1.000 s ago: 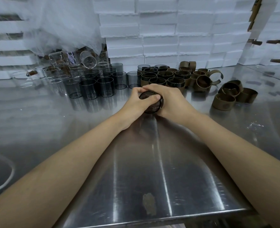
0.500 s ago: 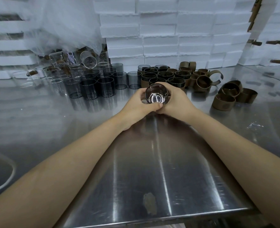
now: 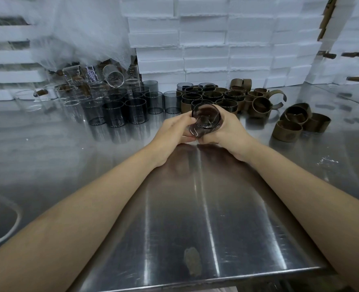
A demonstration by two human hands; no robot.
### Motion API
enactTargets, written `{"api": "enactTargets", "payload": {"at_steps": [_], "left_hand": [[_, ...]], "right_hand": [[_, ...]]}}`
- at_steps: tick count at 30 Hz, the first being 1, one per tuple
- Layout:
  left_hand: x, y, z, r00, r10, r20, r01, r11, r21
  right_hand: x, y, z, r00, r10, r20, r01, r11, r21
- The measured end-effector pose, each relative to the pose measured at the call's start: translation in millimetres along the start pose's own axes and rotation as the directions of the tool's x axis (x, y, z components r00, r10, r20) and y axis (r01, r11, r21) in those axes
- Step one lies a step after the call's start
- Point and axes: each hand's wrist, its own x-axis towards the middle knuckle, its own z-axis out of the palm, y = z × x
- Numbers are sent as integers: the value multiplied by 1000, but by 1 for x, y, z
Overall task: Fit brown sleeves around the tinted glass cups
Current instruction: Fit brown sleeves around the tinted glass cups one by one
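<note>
On the near middle of the steel tabletop (image 3: 174, 228), the left hand (image 3: 174, 131) and right hand (image 3: 227, 131) both curl around one tinted glass cup (image 3: 206, 118), tipped with its mouth toward the person. Whether a sleeve sits on it I cannot tell. Just beyond, at twelve o'clock, stand the sleeved cups (image 3: 212, 98) already done. A crowd of bare tinted cups (image 3: 132, 108) waits at eleven and loose brown sleeves (image 3: 290, 127) lie at two, so I judge plenty remains.

Dark tinted glass cup (image 3: 206, 119) tilted, mouth toward camera, loose brown sleeves (image 3: 288, 130) lying to its right
</note>
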Motion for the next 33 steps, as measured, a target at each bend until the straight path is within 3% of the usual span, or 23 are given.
{"api": "enactTargets", "payload": {"at_steps": [2,6,10,13,15,21,33], "left_hand": [[0,3,0,999,-15,-35,14,1000,-14],[-4,5,5,996,85,-30,-80,986,144],[-6,2,3,975,215,54,-221,944,245],[-8,1,3,963,262,62,-269,924,273],[-9,0,3,954,292,62,-298,922,249],[-10,1,6,952,307,-7,-293,917,272],[-4,1,3,966,222,-129,-195,962,193]], "right_hand": [[-1,0,0,1000,1,-1,-1,1000,25],[-1,-5,3,997,55,48,-64,976,208],[-1,-10,5,964,125,237,-219,877,427],[-4,-13,6,878,180,444,-418,740,527],[-4,-13,7,838,196,509,-483,700,525],[0,-11,6,798,274,537,-546,706,451],[-1,-13,9,764,335,552,-589,711,384]]}}
